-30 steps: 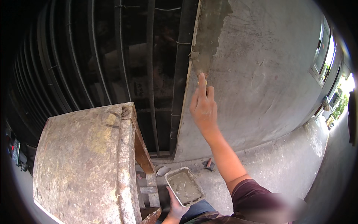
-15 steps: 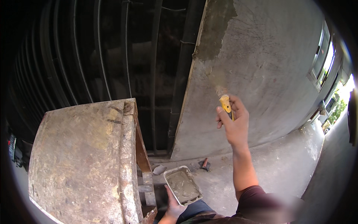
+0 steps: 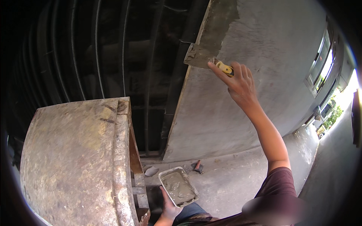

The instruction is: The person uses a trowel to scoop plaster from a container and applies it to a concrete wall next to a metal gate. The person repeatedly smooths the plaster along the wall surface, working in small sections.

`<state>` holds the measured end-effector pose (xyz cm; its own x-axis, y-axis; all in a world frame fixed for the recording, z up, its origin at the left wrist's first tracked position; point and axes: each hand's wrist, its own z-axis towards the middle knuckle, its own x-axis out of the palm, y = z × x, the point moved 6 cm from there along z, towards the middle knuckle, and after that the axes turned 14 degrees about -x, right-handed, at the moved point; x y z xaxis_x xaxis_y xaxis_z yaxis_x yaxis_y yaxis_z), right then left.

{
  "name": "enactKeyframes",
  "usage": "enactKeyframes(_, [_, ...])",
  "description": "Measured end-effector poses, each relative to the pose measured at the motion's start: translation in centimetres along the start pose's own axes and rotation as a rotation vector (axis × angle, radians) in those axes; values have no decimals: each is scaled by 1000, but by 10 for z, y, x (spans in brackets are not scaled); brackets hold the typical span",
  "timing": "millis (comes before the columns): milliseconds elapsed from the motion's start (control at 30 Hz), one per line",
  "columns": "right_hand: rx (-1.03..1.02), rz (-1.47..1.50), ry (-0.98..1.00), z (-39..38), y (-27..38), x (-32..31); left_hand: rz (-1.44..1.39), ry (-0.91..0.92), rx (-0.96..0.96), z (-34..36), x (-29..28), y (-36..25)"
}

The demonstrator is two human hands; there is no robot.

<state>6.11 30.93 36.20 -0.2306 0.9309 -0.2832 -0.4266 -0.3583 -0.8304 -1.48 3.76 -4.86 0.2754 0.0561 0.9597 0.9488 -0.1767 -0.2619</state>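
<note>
One scraper (image 3: 225,69) btwn R hand (image 3: 242,86) fingers.

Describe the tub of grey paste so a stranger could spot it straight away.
Find the large, stained platform at lower left. Just right of it, the left hand holds the tub. It's the pale-rimmed rectangular container of wet grey paste, unlike the smaller red-handled tool on the floor beyond.

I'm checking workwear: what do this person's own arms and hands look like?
On the right side is a short, dark maroon sleeve. The right hand and left hand are both bare, with no glove or watch visible. No left sleeve can be made out.
</note>
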Motion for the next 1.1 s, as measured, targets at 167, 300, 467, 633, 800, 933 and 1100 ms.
enactKeyframes(167, [-45, -42, -19, -8, -2, 30, 98, -48, 15, 1, -5, 4])
enactKeyframes(300, [-12, -19, -2, -16, -4, 41, -43, -11, -36, 0, 3, 4])
enactKeyframes(467, [45, 40, 45, -26, -2, 43, 176, -47, 60, -1, -34, 9])
enactKeyframes(633, [64, 17, 141, -55, -10, 26, 59, -56, 6, -4, -20, 5])
enactKeyframes(800, [43, -15, 138, -34, -8, -42, -58, 35, -41, -5, -6, 1])
enactKeyframes(933, [-36, -21, 131, 26, 7, -105, 137, 33, 16, -5, -7, -2])
enactKeyframes(1100, [-137, 23, 205, 83, -9, -127, -19, 122, -43, 0, 6, 0])
